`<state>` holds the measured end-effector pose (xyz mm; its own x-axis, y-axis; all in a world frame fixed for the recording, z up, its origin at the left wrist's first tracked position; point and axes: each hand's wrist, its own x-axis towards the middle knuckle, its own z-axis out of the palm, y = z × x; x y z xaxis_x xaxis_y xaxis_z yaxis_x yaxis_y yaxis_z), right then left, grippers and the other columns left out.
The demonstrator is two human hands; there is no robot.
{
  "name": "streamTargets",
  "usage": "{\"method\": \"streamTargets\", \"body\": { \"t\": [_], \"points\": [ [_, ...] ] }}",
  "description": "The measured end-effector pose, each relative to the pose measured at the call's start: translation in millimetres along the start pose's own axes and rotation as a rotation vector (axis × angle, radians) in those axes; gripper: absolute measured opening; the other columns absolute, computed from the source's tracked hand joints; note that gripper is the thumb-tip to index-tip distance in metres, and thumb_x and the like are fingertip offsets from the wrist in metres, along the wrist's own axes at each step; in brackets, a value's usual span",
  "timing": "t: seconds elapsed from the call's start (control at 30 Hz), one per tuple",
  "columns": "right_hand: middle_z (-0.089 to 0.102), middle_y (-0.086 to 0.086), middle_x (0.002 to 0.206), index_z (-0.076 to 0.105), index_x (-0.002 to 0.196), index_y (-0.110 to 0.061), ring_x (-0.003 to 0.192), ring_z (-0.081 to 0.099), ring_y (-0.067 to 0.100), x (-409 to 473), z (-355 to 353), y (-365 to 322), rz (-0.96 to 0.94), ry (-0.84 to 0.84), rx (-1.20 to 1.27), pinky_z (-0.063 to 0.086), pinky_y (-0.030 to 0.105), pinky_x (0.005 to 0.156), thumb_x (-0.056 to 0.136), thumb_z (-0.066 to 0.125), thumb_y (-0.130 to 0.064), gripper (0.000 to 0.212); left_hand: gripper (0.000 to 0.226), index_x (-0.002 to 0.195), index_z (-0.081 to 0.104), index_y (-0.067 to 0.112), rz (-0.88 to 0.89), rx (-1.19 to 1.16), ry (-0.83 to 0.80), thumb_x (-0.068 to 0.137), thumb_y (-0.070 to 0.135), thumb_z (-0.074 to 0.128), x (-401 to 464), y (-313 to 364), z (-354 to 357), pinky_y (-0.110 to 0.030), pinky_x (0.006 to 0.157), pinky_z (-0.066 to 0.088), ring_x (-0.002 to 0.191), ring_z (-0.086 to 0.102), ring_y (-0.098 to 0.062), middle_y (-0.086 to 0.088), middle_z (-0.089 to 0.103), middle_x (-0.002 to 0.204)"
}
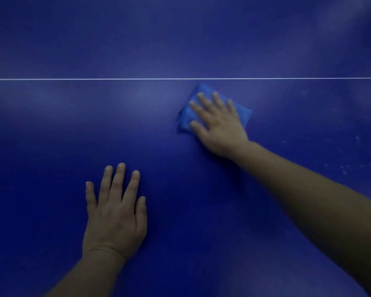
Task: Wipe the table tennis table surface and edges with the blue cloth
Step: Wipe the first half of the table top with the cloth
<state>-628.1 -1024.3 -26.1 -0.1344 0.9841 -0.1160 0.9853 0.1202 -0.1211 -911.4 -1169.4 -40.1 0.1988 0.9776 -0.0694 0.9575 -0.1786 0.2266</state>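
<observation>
Both hands flat, fingers spread: right hand (217, 123) on blue cloth (186, 116) (folded), left hand (116, 213) on table (51, 125).

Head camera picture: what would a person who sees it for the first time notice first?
First the right hand, flat with spread fingers on the blue cloth, right of centre just below the white line. Then the left hand, lying flat on the bare blue table at lower left. Pale specks dot the surface at far right.

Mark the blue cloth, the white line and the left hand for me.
blue cloth (243, 113): head view, its bare right corner.
white line (116, 79): head view, left stretch.
left hand (114, 219): head view, back of hand.
</observation>
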Motion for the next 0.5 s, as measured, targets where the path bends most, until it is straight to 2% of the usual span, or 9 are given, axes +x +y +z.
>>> {"method": "streamTargets", "body": {
  "t": [0.07,0.13,0.2,0.27,0.37,0.4,0.43,0.47,0.5],
  "points": [
    [0.014,-0.003,0.168,0.023,0.159,-0.032,0.155,0.008,0.029,20,-10,51,0.290,0.075,-0.024,0.003,0.057,0.122,0.096,0.018,-0.061,0.069,0.060,0.152,0.040,0.015,-0.004,-0.010,0.011,0.100,0.043,0.027,-1,0,0,-0.062,0.121,0.006,0.155,0.013,-0.029,-0.012,0.028,0.163],
    [0.007,-0.003,0.169,0.017,0.160,-0.031,0.155,0.002,0.030,33,-24,97,0.649,0.093,0.064,0.001,0.060,0.121,0.102,0.022,-0.055,0.064,0.059,0.152,0.040,0.015,0.003,-0.013,0.021,0.100,0.042,0.028,-1,0,1,-0.060,0.121,0.004,0.155,0.013,-0.029,-0.012,0.028,0.163],
    [0.004,-0.003,0.169,0.015,0.161,-0.030,0.155,-0.002,0.030,37,-25,103,0.803,0.131,0.127,-0.001,0.061,0.121,0.102,0.021,-0.055,0.064,0.059,0.151,0.040,0.015,0.008,-0.016,0.026,0.100,0.042,0.028,-1,0,1,-0.060,0.122,0.004,0.154,0.014,-0.029,-0.012,0.028,0.163],
    [0.007,-0.003,0.169,0.017,0.160,-0.032,0.155,0.001,0.030,29,-14,73,0.637,0.114,0.096,0.000,0.062,0.121,0.102,0.023,-0.054,0.063,0.059,0.151,0.040,0.015,0.007,-0.014,0.023,0.100,0.043,0.028,0,0,0,-0.060,0.121,0.004,0.154,0.014,-0.030,-0.012,0.028,0.163],
    [0.024,-0.001,0.165,0.033,0.156,-0.031,0.153,0.014,0.032,-28,9,10,-0.024,0.073,0.009,0.010,0.062,0.120,0.098,0.027,-0.055,0.063,0.059,0.151,0.040,0.015,0.005,-0.010,0.018,0.100,0.043,0.027,0,0,0,-0.060,0.121,0.004,0.154,0.015,-0.030,-0.012,0.029,0.163],
    [0.028,0.000,0.164,0.036,0.154,-0.030,0.153,0.017,0.031,-50,15,4,-0.256,0.028,-0.036,0.012,0.061,0.120,0.099,0.029,-0.055,0.062,0.060,0.151,0.040,0.015,0.005,-0.007,0.018,0.100,0.043,0.027,-1,0,0,-0.060,0.121,0.004,0.154,0.015,-0.031,-0.012,0.029,0.163],
    [0.030,0.000,0.163,0.037,0.154,-0.030,0.152,0.020,0.030,-60,15,12,-0.409,0.003,-0.082,0.013,0.059,0.121,0.099,0.031,-0.055,0.060,0.060,0.151,0.040,0.015,0.007,-0.002,0.019,0.100,0.043,0.027,-1,0,-1,-0.060,0.121,0.004,0.154,0.015,-0.031,-0.012,0.029,0.163],
    [0.033,0.002,0.161,0.036,0.154,-0.030,0.150,0.024,0.032,-57,11,31,-0.445,0.001,-0.102,0.016,0.060,0.120,0.099,0.033,-0.055,0.061,0.060,0.151,0.040,0.015,0.009,0.003,0.020,0.100,0.043,0.028,-1,0,-1,-0.058,0.122,0.002,0.154,0.015,-0.031,-0.012,0.029,0.163],
    [0.036,0.006,0.160,0.034,0.154,-0.028,0.148,0.028,0.037,-45,7,56,-0.346,0.030,-0.109,0.020,0.063,0.117,0.097,0.033,-0.056,0.063,0.060,0.152,0.040,0.015,0.011,0.007,0.017,0.100,0.043,0.028,-1,0,-2,-0.057,0.122,0.001,0.154,0.015,-0.030,-0.012,0.029,0.163]
  ]
}}
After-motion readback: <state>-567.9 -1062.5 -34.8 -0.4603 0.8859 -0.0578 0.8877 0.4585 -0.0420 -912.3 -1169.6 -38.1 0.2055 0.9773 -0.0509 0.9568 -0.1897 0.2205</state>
